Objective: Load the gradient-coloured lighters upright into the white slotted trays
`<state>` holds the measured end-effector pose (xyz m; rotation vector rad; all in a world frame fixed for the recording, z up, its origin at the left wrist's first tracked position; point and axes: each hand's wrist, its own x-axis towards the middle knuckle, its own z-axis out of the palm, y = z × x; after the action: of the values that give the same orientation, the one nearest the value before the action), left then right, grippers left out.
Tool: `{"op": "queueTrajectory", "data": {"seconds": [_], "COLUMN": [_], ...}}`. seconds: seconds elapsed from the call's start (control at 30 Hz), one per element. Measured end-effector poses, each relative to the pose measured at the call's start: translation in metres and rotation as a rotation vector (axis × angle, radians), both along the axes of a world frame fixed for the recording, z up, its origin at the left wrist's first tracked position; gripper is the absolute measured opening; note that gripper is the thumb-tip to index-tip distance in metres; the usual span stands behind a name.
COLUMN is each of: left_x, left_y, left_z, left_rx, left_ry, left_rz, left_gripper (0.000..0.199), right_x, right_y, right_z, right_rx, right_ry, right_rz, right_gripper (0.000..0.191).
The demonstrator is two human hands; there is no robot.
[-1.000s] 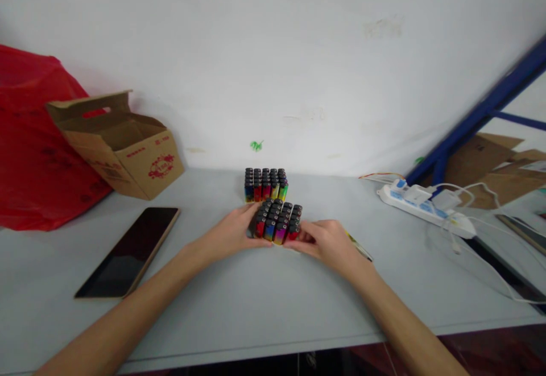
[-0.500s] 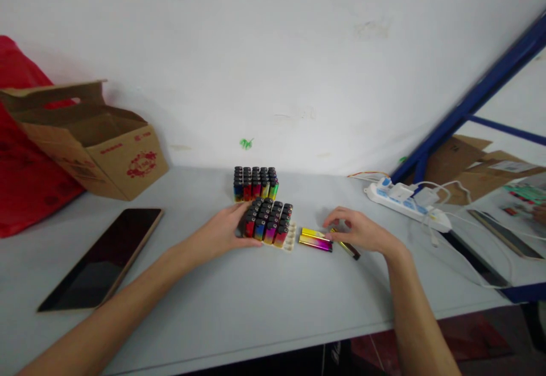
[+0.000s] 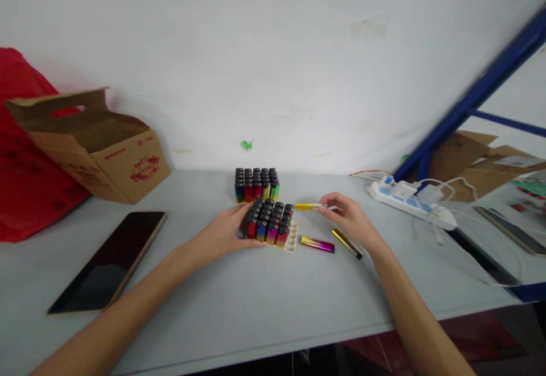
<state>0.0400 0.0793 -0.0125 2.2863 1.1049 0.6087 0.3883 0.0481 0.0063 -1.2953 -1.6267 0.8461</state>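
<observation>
My left hand (image 3: pixel 230 231) grips the left side of a white tray (image 3: pixel 292 240) that holds rows of upright lighters (image 3: pixel 268 222) with black tops. Open slots show along the tray's right side. Between the thumb and fingers of my right hand (image 3: pixel 343 215) is a yellow lighter (image 3: pixel 307 207), held level, its left end close to the tray. Below it on the table lie a yellow-and-purple lighter (image 3: pixel 318 244) and a gold lighter (image 3: pixel 347 243), both apart from my hand. Behind the tray stands a second block of upright lighters (image 3: pixel 256 185).
A dark-screened tablet (image 3: pixel 106 259) lies at left, with an open cardboard box (image 3: pixel 132 165) and a red bag (image 3: pixel 25 154) behind it. At right are a white power strip (image 3: pixel 412 204) with plugs and cables, and a blue metal frame (image 3: pixel 464 103). The wall rises behind.
My right hand has picked up the yellow lighter from beside the purple one and moved it up, away from me. The left hand keeps holding the tray.
</observation>
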Motion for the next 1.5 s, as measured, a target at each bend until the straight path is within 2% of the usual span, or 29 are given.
{"op": "queueTrajectory", "data": {"seconds": [0.1,0.2,0.37,0.47,0.57,0.83,1.03,1.3,1.5], "left_x": [0.000,0.002,0.002,0.002,0.001,0.001,0.002,0.001,0.001], "left_y": [-0.002,-0.004,-0.005,-0.003,-0.003,-0.003,-0.003,-0.004,-0.003], "left_z": [0.002,0.005,0.007,0.005,0.003,0.005,0.007,0.007,0.006], "left_rx": [-0.008,-0.020,-0.007,-0.007,-0.001,0.004,-0.017,-0.012,-0.013], "left_ry": [-0.004,-0.026,-0.071,-0.068,-0.064,-0.036,-0.006,0.020,0.011], "left_rz": [0.007,0.004,-0.012,-0.021,-0.028,-0.019,0.025,0.024,0.028], "left_gripper": [0.086,0.084,0.083,0.085,0.086,0.087,0.087,0.089,0.085], "right_x": [-0.017,-0.035,-0.056,-0.064,-0.069,-0.069,-0.075,-0.083,-0.084], "right_y": [0.003,0.005,0.014,0.021,0.025,0.019,0.018,0.013,0.009], "right_z": [0.000,0.006,0.022,0.024,0.019,0.009,-0.001,-0.008,-0.006], "right_rx": [-0.062,-0.111,-0.182,-0.198,-0.214,-0.220,-0.375,-0.325,-0.306], "right_ry": [0.333,0.567,0.715,0.705,0.658,0.634,0.579,0.505,0.482], "right_rz": [-0.069,-0.104,0.045,0.149,0.198,0.111,0.102,0.046,0.040], "right_gripper": [0.045,0.052,0.053,0.049,0.047,0.054,0.067,0.047,0.052]}}
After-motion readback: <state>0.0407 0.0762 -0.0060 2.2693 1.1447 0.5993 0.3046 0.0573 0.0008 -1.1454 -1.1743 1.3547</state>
